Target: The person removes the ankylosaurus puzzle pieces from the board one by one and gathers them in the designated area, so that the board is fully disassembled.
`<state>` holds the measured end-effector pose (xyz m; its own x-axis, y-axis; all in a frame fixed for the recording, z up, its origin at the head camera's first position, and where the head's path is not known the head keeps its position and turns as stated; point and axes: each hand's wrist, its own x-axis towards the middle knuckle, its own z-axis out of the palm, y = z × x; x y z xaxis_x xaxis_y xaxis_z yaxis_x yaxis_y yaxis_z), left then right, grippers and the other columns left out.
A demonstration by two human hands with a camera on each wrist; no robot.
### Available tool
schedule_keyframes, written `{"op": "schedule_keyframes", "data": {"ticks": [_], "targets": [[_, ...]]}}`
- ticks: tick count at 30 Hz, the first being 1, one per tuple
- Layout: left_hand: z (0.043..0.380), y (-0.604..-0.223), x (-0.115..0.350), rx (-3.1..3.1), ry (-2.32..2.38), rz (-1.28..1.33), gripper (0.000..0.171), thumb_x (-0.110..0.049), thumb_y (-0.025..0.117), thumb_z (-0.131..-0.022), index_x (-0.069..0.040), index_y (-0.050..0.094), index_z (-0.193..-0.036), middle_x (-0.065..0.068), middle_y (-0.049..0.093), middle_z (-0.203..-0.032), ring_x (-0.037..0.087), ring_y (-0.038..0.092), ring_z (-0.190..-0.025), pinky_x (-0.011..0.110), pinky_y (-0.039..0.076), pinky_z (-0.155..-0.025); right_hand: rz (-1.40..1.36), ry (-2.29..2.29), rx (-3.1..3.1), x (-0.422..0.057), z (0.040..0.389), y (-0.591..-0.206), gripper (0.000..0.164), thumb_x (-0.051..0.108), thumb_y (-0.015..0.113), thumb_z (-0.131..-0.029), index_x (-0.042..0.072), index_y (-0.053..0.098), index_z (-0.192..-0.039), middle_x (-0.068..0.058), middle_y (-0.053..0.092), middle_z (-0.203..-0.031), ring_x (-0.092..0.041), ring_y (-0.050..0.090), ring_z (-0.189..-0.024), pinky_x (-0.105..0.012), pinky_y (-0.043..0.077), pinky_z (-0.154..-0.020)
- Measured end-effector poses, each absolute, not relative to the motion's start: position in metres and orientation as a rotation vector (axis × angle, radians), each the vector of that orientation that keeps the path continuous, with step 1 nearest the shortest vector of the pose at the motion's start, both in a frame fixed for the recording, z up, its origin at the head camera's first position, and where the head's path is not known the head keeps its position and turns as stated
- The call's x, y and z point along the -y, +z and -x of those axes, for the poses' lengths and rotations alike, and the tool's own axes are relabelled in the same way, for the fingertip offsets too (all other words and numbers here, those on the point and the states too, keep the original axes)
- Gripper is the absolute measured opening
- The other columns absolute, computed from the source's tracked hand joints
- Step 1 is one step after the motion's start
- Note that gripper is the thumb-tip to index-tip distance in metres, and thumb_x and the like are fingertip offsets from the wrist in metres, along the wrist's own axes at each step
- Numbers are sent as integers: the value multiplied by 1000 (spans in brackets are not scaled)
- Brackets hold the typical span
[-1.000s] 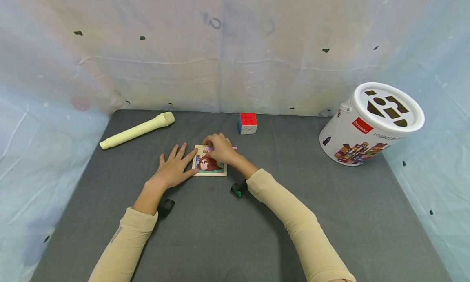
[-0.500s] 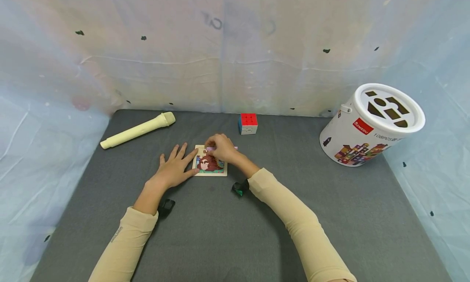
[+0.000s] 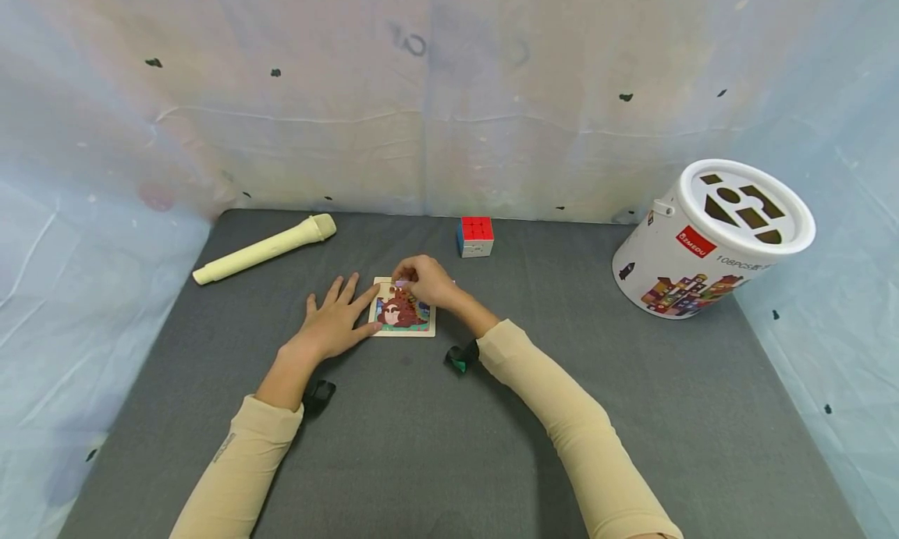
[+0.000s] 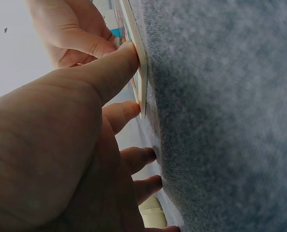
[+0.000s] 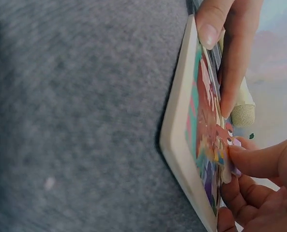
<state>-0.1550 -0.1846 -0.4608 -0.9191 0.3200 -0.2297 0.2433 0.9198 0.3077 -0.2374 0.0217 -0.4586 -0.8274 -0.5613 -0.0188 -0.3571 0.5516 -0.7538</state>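
Observation:
A small wooden jigsaw puzzle (image 3: 402,334) lies flat on the grey cloth, its picture showing a reddish-brown animal. My left hand (image 3: 328,328) rests at its left side with fingers spread. In the left wrist view, the thumb (image 4: 116,65) and index fingertip touch the board's edge, while the other fingers reach down to the cloth. Above the puzzle's upper part, my right hand (image 3: 430,280) pinches a purple puzzle piece (image 5: 236,170) between thumb and fingers. The hand covers the board's upper right corner in the head view. Whether the piece is seated cannot be told.
A pale yellow toy microphone (image 3: 265,248) lies at the back left. Behind the puzzle sits a red-topped puzzle cube (image 3: 476,237). A white bucket (image 3: 702,250) with shaped holes in its lid stands at the right. Pale sheeting (image 3: 421,157) hangs around the table.
My right hand has shifted slightly right and turned a little over the board. The purple strip that jutted out on its right is now almost hidden. The left hand stays in place.

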Motion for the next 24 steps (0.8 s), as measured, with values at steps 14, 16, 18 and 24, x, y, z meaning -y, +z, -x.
{"op": "schedule_keyframes", "data": {"ticks": [14, 16, 18, 24], "targets": [[155, -460, 184, -2801, 396, -415, 76, -49, 57, -99, -18, 24, -160, 24, 8, -164, 48, 4, -149, 80, 7, -105, 755, -1313, -2436, -30, 242, -460, 12, -5, 64, -94, -4, 73, -102, -12, 66, -89, -18, 57, -76, -25, 48, -69], [155, -460, 184, -2797, 397, -412, 76, -49, 57, -99, -18, 24, -161, 24, 8, -164, 48, 3, -149, 80, 6, -105, 755, -1349, -2420, -32, 241, -459, 11, -6, 64, -94, -5, 72, -101, -12, 65, -87, -18, 57, -75, -25, 48, -69], [155, -459, 183, -2795, 397, -412, 76, -49, 56, -99, -18, 24, -161, 24, 8, -164, 48, 3, -149, 80, 6, -105, 749, -1377, -2405, -34, 241, -459, 11, -5, 63, -95, -5, 72, -102, -12, 65, -87, -17, 56, -74, -24, 48, -67], [154, -457, 183, -2795, 404, -408, 76, -49, 57, -99, -18, 24, -161, 24, 8, -164, 48, 4, -149, 79, 6, -105, 715, -1435, -2387, -48, 244, -458, 12, -3, 62, -96, -5, 72, -103, -13, 64, -88, -16, 55, -73, -23, 46, -65]]}}
